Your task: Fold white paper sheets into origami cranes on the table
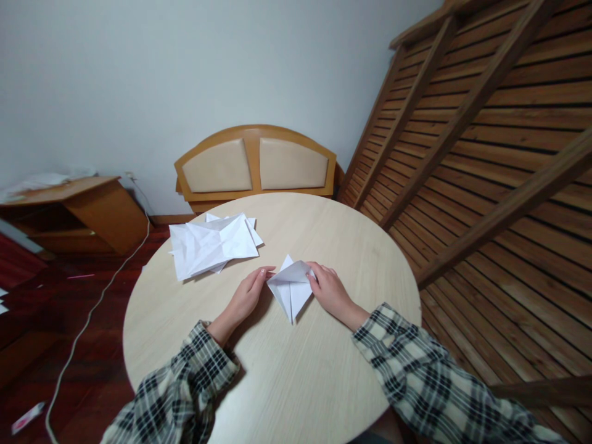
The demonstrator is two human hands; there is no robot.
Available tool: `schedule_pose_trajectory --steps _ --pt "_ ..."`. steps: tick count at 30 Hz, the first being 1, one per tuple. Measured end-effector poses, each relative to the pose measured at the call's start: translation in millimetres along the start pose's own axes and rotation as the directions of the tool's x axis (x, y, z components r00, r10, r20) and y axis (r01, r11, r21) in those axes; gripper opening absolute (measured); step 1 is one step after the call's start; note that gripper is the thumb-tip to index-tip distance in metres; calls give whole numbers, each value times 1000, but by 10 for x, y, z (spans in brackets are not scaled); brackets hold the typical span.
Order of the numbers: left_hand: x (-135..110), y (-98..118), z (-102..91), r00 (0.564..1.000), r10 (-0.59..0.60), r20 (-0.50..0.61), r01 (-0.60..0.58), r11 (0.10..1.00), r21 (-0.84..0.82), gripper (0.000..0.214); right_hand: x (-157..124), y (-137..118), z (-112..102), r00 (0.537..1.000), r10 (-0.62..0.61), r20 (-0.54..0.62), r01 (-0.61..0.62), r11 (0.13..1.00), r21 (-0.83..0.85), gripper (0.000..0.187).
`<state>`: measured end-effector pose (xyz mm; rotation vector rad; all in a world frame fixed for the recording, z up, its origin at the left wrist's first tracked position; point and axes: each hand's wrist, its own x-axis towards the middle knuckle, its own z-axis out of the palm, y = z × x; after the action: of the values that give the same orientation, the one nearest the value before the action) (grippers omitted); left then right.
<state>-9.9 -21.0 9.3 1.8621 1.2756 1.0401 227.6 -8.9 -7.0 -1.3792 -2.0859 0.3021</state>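
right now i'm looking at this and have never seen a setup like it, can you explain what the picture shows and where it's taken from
There is no machine here: a person is working with two bare hands. The one picture comes from a camera worn on that person's head, looking forward and down, so the plaid sleeves at the bottom are theirs.

In front of them is a round, pale table. The right hand grips the right edge of a folded white paper; the left hand is at its left corner, though how firmly it holds is hard to tell. Farther back on the left lies a loose pile of creased white paper. Beyond the table stands a padded headboard.
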Motion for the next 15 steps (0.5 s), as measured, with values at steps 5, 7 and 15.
schedule_pose_trajectory --steps 5,7,15 --pt "26 -82 -7 1000 11 -3 -11 997 79 32 2 2 2 1000 19 -1 -19 1000 17 30" --pt "23 -97 -4 999 35 10 -37 990 136 32 4 -1 3 1000 25 -3 -25 999 23 31" --pt "-13 -19 17 989 118 85 -130 980 148 34 7 -19 -5 1000 27 -1 -27 999 25 29"
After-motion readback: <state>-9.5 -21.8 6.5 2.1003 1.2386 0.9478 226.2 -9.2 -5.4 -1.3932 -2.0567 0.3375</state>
